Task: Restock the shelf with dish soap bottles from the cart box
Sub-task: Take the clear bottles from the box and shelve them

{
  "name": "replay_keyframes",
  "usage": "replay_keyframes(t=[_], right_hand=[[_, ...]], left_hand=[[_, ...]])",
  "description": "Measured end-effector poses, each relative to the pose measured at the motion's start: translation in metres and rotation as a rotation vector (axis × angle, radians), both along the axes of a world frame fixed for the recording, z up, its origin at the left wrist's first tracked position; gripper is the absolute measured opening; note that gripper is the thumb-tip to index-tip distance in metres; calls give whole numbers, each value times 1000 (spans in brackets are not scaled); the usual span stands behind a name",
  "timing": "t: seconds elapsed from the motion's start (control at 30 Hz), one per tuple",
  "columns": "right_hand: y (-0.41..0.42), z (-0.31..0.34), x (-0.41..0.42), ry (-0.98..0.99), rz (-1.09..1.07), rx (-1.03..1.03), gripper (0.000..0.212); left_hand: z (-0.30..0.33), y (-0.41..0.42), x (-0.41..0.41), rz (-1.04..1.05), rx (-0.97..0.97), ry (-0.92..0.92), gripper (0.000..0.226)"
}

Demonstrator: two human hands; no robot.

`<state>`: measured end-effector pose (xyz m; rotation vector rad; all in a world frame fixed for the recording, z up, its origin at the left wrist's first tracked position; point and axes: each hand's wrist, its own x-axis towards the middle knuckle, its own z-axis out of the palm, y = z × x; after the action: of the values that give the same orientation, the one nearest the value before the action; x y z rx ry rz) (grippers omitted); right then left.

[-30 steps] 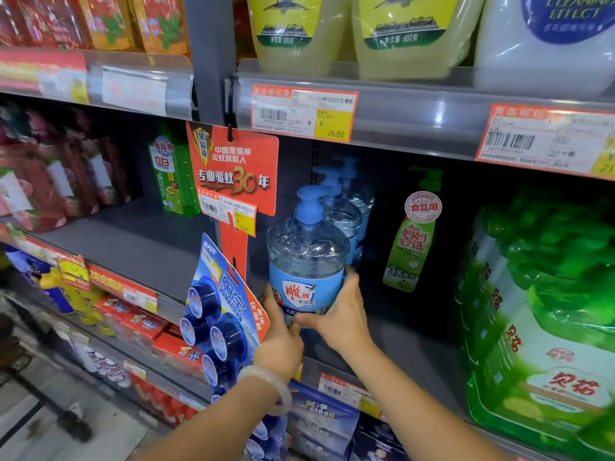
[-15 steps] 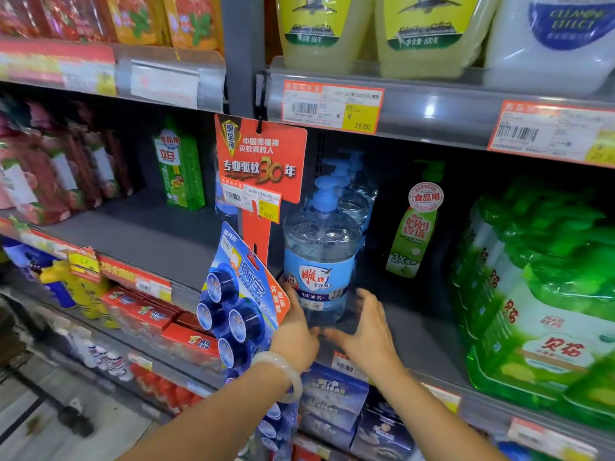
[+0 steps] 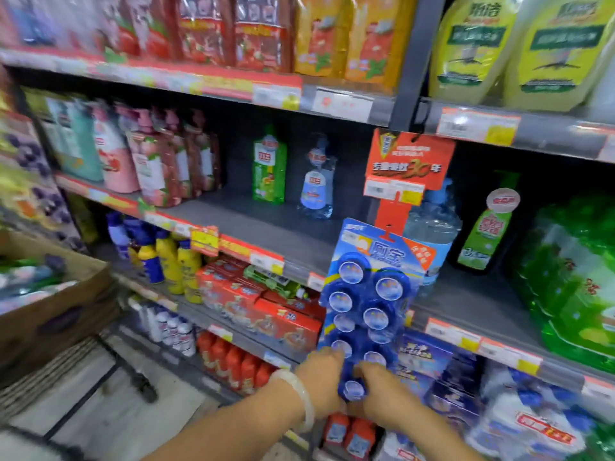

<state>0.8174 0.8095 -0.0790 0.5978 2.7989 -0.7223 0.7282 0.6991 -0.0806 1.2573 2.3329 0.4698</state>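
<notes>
A clear dish soap bottle (image 3: 432, 234) with a blue pump and blue label stands on the grey middle shelf (image 3: 293, 247), partly hidden behind a hanging blue blister pack (image 3: 369, 294). My left hand (image 3: 321, 377), with a pale bangle on the wrist, and my right hand (image 3: 386, 394) are low and close together. Both touch the bottom end of that pack, well below the bottle. Neither holds a bottle. The brown cart box (image 3: 53, 314) sits at the left edge with bottles blurred inside.
A red hanging sign (image 3: 409, 161) hangs over the shelf post. A dark green bottle (image 3: 482, 234) and green refill bags (image 3: 572, 277) stand right of the soap. Red boxes (image 3: 266, 311) and yellow bottles (image 3: 179, 264) fill the lower shelf. The cart's rim (image 3: 56, 364) is lower left.
Both hands have let go of the soap bottle and dropped to the bottom of the hanging blister pack. The view has swung left and down, and now takes in the cart box.
</notes>
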Motion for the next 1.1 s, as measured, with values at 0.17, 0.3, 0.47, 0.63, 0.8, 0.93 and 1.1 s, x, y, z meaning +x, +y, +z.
replay_keyframes(t=[0.17, 0.3, 0.47, 0.63, 0.8, 0.93, 1.1], right_hand=[[-124, -8, -77, -13, 240, 4, 26], [-230, -10, -140, 11, 481, 26, 42], [-339, -2, -192, 39, 682, 108, 56], [-412, -18, -247, -19, 801, 112, 67], [-460, -29, -328, -40, 853, 73, 60], [-480, -18, -403, -48, 833, 56, 61], [-487, -17, -485, -61, 793, 65, 58]], left_hand=[[-4, -136, -40, 268, -117, 260, 73], [5, -250, -72, 504, -209, 281, 68], [5, -367, -100, 755, -264, 266, 58], [-4, -443, -132, 896, -343, 224, 63], [-6, -489, -202, 938, -396, 193, 67], [3, -516, -283, 955, -380, 157, 61], [4, -531, -369, 907, -404, 154, 67]])
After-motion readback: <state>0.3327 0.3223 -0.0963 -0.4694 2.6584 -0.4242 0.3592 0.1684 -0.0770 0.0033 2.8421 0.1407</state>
